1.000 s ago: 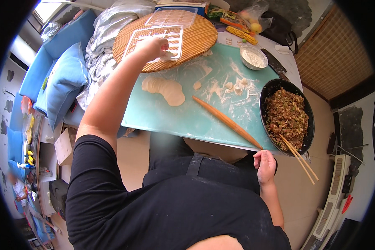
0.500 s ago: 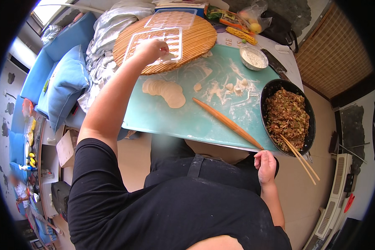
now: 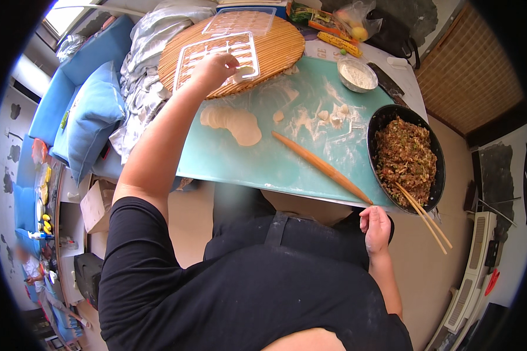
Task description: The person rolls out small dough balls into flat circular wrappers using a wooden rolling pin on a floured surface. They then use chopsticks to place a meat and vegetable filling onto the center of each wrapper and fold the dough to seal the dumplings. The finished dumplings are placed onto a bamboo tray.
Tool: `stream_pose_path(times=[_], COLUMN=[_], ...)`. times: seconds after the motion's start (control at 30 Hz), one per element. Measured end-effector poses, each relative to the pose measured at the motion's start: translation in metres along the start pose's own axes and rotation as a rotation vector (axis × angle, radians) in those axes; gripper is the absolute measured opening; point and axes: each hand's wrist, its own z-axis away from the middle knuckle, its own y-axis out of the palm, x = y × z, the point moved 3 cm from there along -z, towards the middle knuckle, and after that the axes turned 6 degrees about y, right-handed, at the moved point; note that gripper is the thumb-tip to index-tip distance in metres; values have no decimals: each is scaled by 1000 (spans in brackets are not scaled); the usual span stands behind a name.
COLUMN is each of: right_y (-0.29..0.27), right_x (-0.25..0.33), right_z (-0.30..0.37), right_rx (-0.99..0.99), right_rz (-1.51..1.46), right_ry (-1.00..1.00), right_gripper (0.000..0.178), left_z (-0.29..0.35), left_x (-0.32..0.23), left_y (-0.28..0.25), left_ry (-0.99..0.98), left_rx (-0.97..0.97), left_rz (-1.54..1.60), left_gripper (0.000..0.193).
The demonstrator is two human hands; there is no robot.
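Note:
My left hand (image 3: 215,69) reaches over a clear plastic compartment tray (image 3: 253,52), its fingers pinched on a pale dumpling (image 3: 243,72) at the tray's near right corner. Part of the dumpling is hidden by the fingers. The tray lies on a round slatted bamboo board (image 3: 287,47). My right hand (image 3: 376,227) is at the table's front edge, fingers loosely bent and apart, nothing seen in it. Nearest to it is the end of a wooden rolling pin (image 3: 322,167). Overlapping round dough wrappers (image 3: 231,124) lie on the floured green mat (image 3: 216,164).
A black pan of minced filling (image 3: 407,155) with chopsticks (image 3: 424,219) stands at the right. Beyond it are a bowl of flour (image 3: 357,76) and a dark knife (image 3: 386,82). Dough pieces (image 3: 336,117) sit mid-mat. A second tray (image 3: 240,20) lies farther back on the board.
The near tray has shifted and turned slightly on the bamboo board. My left fingers have moved a little up at the corner with the dumpling. My right hand stays nearly in place.

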Motion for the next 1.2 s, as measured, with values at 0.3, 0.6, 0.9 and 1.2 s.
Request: stream_pose_path(times=[0.3, 0.6, 0.9, 1.2], right_y=[1, -8, -11, -54], right_x=[-2, -7, -6, -19], right_z=[-2, -1, -3, 13], right_rx=[13, -26, -27, -159], right_rz=[-28, -42, -44, -81], right_ry=[7, 18, 1, -7], right_gripper=[33, 33, 34, 34], left_z=[-18, -29, -24, 83], left_x=[-16, -32, -37, -26], left_y=[10, -8, -1, 79], left_ry=[57, 142, 216, 240], left_rx=[157, 246, 162, 106], left_rz=[-94, -222, -160, -58], left_gripper=[25, 21, 23, 11])
